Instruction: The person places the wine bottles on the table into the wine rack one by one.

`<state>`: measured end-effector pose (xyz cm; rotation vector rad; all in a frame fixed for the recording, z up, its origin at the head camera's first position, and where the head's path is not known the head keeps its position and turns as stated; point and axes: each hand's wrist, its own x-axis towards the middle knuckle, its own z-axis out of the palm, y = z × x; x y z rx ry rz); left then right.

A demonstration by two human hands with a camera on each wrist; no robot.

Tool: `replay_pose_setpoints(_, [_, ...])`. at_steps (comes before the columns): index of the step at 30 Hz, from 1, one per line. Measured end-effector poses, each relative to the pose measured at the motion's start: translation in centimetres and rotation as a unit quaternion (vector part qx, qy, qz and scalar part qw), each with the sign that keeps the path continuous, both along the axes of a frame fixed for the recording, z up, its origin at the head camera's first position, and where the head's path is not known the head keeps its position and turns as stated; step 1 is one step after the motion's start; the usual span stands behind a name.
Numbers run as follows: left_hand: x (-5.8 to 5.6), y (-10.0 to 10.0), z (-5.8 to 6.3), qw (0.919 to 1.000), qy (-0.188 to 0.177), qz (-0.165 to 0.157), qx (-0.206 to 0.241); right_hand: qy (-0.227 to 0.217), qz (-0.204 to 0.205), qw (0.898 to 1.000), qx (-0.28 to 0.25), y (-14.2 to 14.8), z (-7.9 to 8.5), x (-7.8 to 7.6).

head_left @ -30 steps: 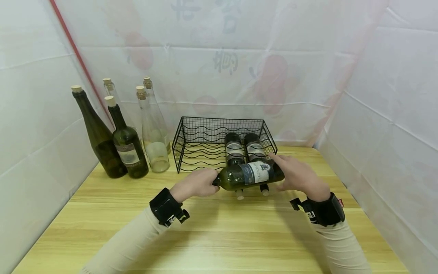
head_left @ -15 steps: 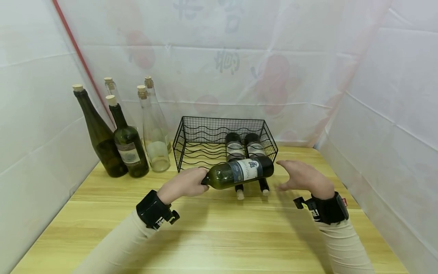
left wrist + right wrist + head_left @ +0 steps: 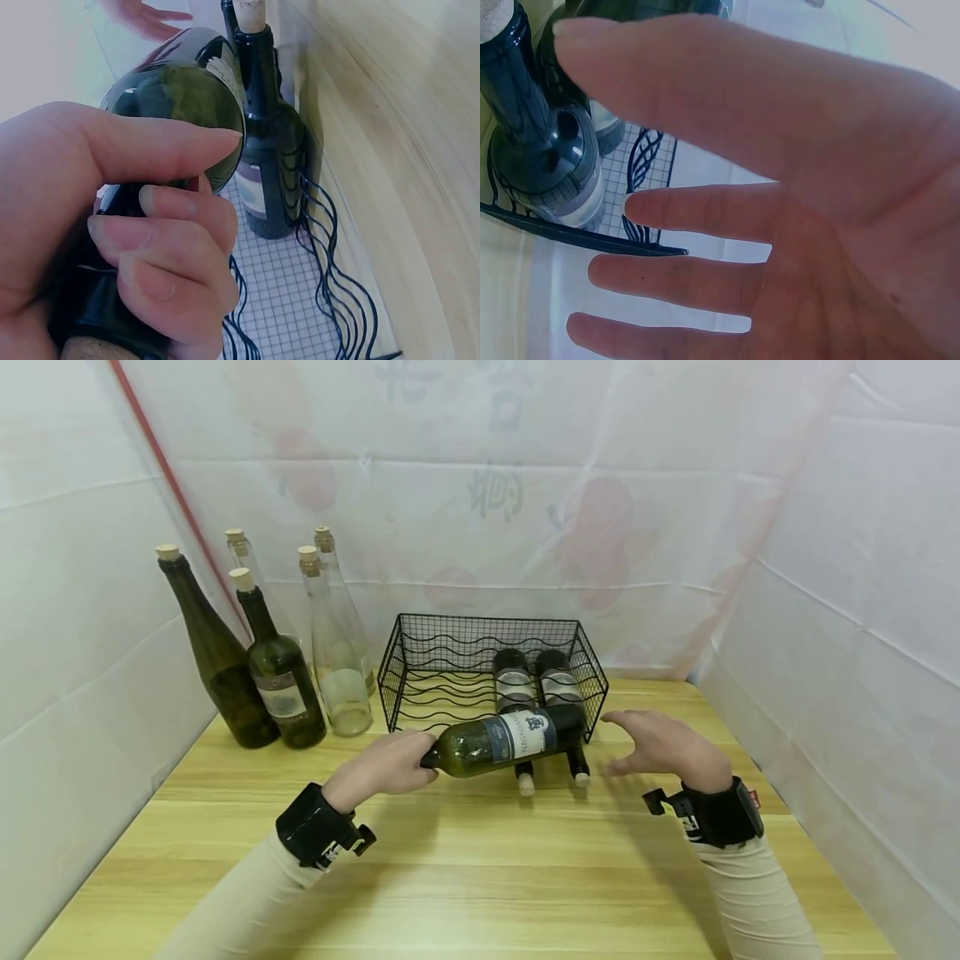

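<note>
Two dark-green glass bottles (image 3: 288,681) and three clear glass bottles (image 3: 343,693), all stopped with pale corks (image 3: 242,580), stand clustered at left on a table (image 3: 480,877) with streaked wood grain. At center, a person's left hand (image 3: 381,770) grips the slim neck of a round-shouldered green bottle (image 3: 502,742), held sideways with its blue-and-white label (image 3: 532,732) showing, before a black rack (image 3: 487,617) of wavy wire and fine mesh. Two bottles (image 3: 514,683) lie side by side in the rack's right half, necks jutting forward. At right, the right hand (image 3: 670,747), thumb and straight fingers spread wide, is near the held bottle's base, not touching it; its beige sleeve (image 3: 753,897) is creased.
</note>
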<state>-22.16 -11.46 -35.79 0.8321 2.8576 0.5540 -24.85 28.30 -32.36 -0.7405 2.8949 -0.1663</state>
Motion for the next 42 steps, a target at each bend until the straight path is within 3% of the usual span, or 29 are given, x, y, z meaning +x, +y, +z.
replay_pose_setpoints(11, [0.6, -2.0, -0.1, 1.0, 0.002, 0.006, -0.001, -0.009, -0.013, 1.0, 0.005, -0.2, -0.3, 0.1])
replay_pose_setpoints(25, [1.0, -4.8, -0.2, 0.9993, -0.027, 0.011, 0.026, -0.009, -0.021, 1.0, 0.014, -0.4, -0.4, 0.0])
replay_pose_setpoints(33, [1.8, -6.2, -0.5, 0.9989, -0.027, 0.034, 0.019, -0.012, -0.017, 1.0, 0.009, -0.4, -0.4, 0.1])
replay_pose_setpoints(42, [1.8, -7.2, -1.5, 0.998, -0.026, 0.056, 0.011, -0.015, -0.011, 1.0, 0.009, -0.5, -0.3, 0.4])
